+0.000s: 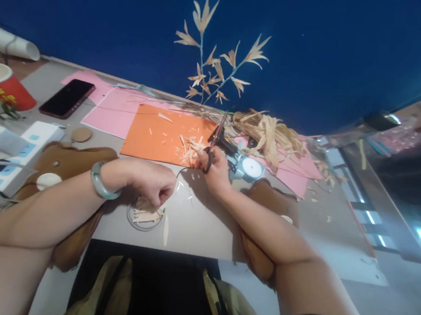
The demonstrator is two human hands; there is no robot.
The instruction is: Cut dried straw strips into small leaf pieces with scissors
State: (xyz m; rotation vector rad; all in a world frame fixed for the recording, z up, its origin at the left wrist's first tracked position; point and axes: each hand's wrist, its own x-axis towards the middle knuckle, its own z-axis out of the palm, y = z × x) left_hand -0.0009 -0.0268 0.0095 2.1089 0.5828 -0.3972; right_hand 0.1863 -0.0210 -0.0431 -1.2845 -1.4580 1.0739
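My left hand (153, 184) is closed in a loose fist over a small round clear dish (144, 217) of pale straw cuttings; what its fingers pinch is too small to name. A grey-green bangle (99, 181) circles that wrist. My right hand (215, 167) grips black scissors (217, 133), blades pointing away over an orange paper sheet (160, 134) strewn with straw slivers. A thin dark thread runs between the two hands.
Pink sheets (115, 112), a heap of dried husks (267, 133) and a white tape roll (252, 168) lie behind. A straw-leaf branch (220, 66) is fixed on the blue wall. At left sit a phone (67, 98), red cup (3, 88), power strip (11, 149) and brown wrist cushion (67, 162).
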